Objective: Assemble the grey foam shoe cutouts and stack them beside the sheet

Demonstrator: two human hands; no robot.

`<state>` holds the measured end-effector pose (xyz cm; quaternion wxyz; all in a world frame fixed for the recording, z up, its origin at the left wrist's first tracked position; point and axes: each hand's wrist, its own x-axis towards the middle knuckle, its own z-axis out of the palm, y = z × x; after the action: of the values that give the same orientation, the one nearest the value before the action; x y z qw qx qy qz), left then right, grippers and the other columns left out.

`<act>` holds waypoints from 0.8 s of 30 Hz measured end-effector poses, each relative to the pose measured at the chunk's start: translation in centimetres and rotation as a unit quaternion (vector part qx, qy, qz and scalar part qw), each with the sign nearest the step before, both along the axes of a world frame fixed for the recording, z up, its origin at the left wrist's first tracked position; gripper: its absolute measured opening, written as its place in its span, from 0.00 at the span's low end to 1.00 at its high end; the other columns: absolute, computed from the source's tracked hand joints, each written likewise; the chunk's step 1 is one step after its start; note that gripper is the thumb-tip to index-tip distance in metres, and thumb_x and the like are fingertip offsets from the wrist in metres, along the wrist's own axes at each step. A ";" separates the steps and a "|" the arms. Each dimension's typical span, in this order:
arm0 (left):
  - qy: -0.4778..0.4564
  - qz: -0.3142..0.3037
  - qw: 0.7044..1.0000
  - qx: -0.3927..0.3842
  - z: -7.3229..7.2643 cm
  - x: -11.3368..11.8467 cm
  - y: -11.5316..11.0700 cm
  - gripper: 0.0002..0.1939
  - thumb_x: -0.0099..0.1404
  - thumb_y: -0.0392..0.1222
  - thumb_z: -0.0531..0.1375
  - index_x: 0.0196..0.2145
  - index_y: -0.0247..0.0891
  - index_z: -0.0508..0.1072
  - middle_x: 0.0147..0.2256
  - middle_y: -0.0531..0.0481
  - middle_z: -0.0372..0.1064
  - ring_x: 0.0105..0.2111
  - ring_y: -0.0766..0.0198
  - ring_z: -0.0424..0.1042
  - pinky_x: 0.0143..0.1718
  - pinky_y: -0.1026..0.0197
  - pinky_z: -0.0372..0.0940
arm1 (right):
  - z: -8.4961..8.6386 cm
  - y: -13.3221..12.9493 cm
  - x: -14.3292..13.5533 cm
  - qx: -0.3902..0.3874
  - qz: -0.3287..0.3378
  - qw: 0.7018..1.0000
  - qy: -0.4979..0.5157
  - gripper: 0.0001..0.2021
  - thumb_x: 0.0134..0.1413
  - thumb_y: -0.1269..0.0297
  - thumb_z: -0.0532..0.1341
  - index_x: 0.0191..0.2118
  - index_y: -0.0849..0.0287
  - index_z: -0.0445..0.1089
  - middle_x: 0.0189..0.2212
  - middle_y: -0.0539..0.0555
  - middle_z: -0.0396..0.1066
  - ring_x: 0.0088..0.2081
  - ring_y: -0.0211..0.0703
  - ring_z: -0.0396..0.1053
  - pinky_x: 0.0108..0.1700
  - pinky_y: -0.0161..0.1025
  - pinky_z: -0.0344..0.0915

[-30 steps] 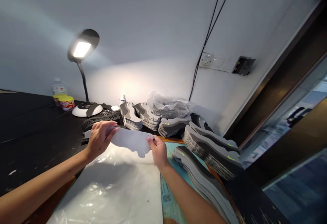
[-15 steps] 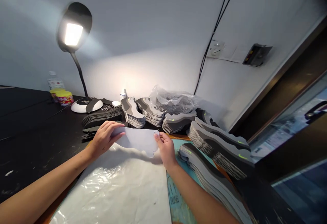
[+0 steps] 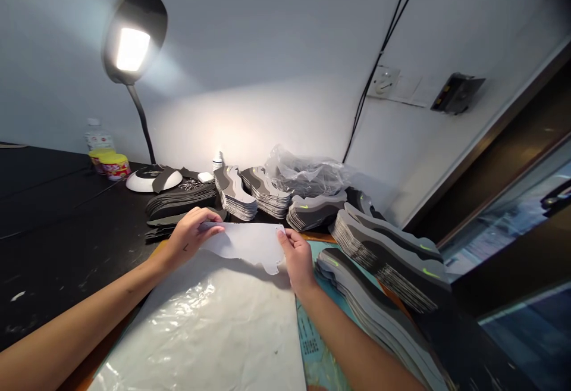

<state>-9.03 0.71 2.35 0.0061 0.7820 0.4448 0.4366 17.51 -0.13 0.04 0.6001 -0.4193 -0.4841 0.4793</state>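
Between my hands is a thin white cut piece [image 3: 250, 243] with a wavy lower edge and small holes near its right end; I cannot tell its material. My left hand [image 3: 191, 237] pinches its left end between thumb and fingers. At the right end, my right hand [image 3: 298, 257] grips it with the thumb on the near face. The piece is tilted up above a glossy white sheet [image 3: 214, 331]. Beyond it stand several stacks of grey-and-black shaped shoe pieces [image 3: 236, 191]. Another stack with a green swoosh [image 3: 370, 302] lies beside my right forearm.
A lit desk lamp [image 3: 134, 49] stands at the back left, near yellow tubs [image 3: 115, 166] and a plastic bottle [image 3: 98, 136]. Clear plastic wrapping [image 3: 307, 171] rests behind the stacks. Under the white sheet lies a teal board [image 3: 312, 343]. The wall rises behind the black table [image 3: 53, 248].
The view has shifted slightly. Both hands still hold the white piece, which is tilted a little differently, with more of its wavy lower edge showing.
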 end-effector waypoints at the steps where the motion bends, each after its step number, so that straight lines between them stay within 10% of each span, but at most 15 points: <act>1: -0.002 0.002 1.000 0.003 0.1 0.0 -0.1 0.15 0.68 0.54 0.59 0.34 0.39 0.71 0.30 0.51 0.68 0.30 0.63 0.65 0.31 0.62 0.60 | 0.0 0.0 0.0 -0.001 -0.002 1.000 -0.001 0.20 0.46 0.45 0.67 0.32 0.60 0.73 0.26 0.51 0.73 0.27 0.38 0.66 0.28 0.33 0.61; 24: 0.116 0.027 0.988 0.097 1.3 -0.2 -0.8 0.15 0.71 0.50 0.57 0.30 0.40 0.75 0.29 0.51 0.74 0.29 0.61 0.66 0.31 0.62 0.60 | 0.2 -0.2 0.0 0.007 -0.028 0.999 -0.031 0.21 0.46 0.44 0.66 0.31 0.60 0.73 0.26 0.52 0.73 0.27 0.38 0.65 0.29 0.34 0.62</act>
<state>-9.28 -0.06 3.61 -0.1332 0.8121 0.4191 0.3835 17.47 -0.30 0.22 0.6009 -0.4436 -0.4939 0.4452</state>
